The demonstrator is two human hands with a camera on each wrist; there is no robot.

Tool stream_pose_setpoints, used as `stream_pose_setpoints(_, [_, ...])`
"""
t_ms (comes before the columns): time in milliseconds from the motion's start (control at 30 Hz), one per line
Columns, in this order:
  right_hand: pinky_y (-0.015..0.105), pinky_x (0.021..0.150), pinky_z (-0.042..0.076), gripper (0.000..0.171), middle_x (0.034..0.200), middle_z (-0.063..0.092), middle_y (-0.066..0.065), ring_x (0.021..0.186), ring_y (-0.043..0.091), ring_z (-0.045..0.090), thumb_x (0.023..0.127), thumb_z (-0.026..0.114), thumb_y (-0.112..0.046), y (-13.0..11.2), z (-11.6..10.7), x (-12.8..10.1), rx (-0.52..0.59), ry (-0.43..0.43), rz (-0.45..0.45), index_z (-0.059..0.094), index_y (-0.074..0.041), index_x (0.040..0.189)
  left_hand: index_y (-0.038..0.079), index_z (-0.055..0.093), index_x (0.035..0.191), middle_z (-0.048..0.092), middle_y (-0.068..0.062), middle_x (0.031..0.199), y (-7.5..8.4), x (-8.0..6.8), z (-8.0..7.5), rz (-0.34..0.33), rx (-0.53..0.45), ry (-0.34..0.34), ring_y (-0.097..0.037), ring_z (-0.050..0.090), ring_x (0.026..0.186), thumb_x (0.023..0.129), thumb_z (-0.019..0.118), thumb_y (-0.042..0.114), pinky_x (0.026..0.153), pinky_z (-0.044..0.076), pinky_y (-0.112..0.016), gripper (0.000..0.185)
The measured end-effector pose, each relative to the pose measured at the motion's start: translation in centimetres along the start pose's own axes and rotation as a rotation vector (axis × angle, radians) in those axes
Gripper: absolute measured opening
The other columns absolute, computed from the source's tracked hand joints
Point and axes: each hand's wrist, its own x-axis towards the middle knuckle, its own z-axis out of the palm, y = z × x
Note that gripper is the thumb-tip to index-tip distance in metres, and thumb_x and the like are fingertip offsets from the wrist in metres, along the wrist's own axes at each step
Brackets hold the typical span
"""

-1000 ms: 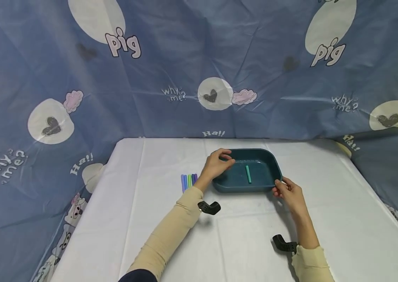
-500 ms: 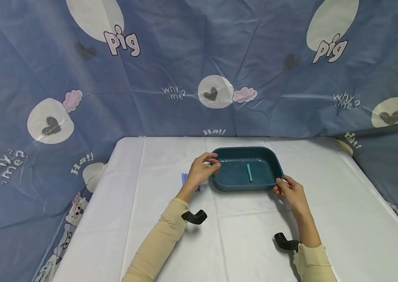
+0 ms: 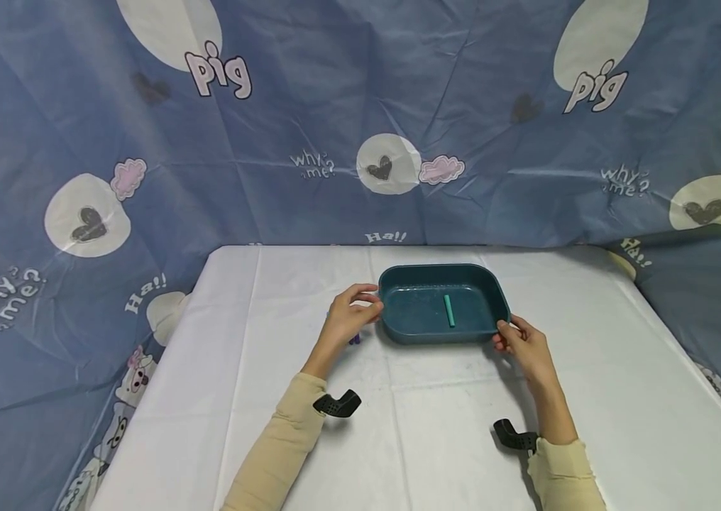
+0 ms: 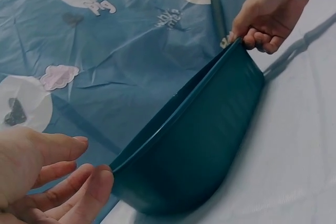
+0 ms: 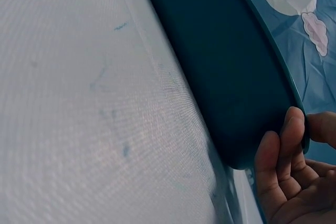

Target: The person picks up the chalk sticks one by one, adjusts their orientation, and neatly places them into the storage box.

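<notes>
A dark teal tray [image 3: 424,336] with raised walls rests on the white table, and one green marker-like stick [image 3: 449,311] lies inside it. My right hand [image 3: 526,346] pinches the rim at the near right corner, thumb on one side and fingers on the other, as the right wrist view [image 5: 294,182] also shows. Beside the tray's left end is my left hand [image 3: 349,316], its fingers loosely bent and spread. In the left wrist view the left hand's fingertips [image 4: 100,179] come up to the rim; firm contact cannot be told. Purple sticks [image 3: 355,340] show beneath this hand, mostly hidden.
A white cloth [image 3: 437,426] covers the table. Behind it hangs a blue printed curtain [image 3: 309,106] that meets the table's far edge. Black camera mounts [image 3: 338,404] stick out from both wrists.
My left hand has come out from over the tray's left part and moved left and down to its left end, covering most of the coloured sticks. The right hand keeps its hold.
</notes>
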Motion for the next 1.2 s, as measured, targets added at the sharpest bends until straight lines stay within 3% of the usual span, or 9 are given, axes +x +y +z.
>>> stream_pose_setpoints(333, [0.016, 0.06, 0.053, 0.056, 0.069, 0.066, -0.012, 0.061, -0.001, 0.062, 0.096, 0.055, -0.026, 0.0, 0.0, 0.2, 0.022, -0.016, 0.03, 0.038, 0.008, 0.138, 0.013, 0.059, 0.122, 0.062, -0.014, 0.103, -1.4, -1.4, -2.4, -0.069, -0.016, 0.052, -0.033, 0.069, 0.089, 0.087, 0.068, 0.011, 0.074, 0.059, -0.029, 0.037])
stream_pose_setpoints(767, [0.015, 0.061, 0.053, 0.06, 0.069, 0.066, -0.012, 0.062, -0.001, 0.062, 0.096, 0.056, -0.027, 0.0, 0.1, 0.0, 0.065, -0.022, 0.027, 0.034, 0.008, 0.14, 0.008, 0.051, 0.133, 0.06, -0.014, 0.105, -2.8, -1.8, -5.7, -0.175, 0.214, 0.026, -0.014, 0.067, 0.066, 0.087, 0.068, 0.015, 0.062, 0.059, -0.03, 0.05])
stream_pose_setpoints(933, [0.015, 0.061, 0.053, 0.06, 0.069, 0.067, -0.012, 0.062, -0.001, 0.062, 0.095, 0.056, -0.027, 0.1, 0.1, -0.1, 0.065, -0.029, 0.024, 0.035, 0.008, 0.139, 0.01, 0.05, 0.134, 0.058, -0.012, 0.104, -3.5, -1.9, -5.9, -0.234, 0.225, 0.019, -0.012, 0.066, 0.067, 0.086, 0.069, 0.015, 0.062, 0.059, -0.027, 0.052])
stream_pose_setpoints(1200, [0.014, 0.06, 0.053, 0.058, 0.07, 0.067, -0.012, 0.062, -0.001, 0.062, 0.096, 0.055, -0.029, 0.1, 0.0, 0.0, 0.039, -0.023, 0.02, 0.036, 0.006, 0.139, 0.008, 0.05, 0.134, 0.054, -0.011, 0.098, -3.7, -1.9, -6.6, -0.224, 0.235, 0.04, -0.011, 0.063, 0.063, 0.086, 0.069, 0.013, 0.06, 0.058, -0.026, 0.052])
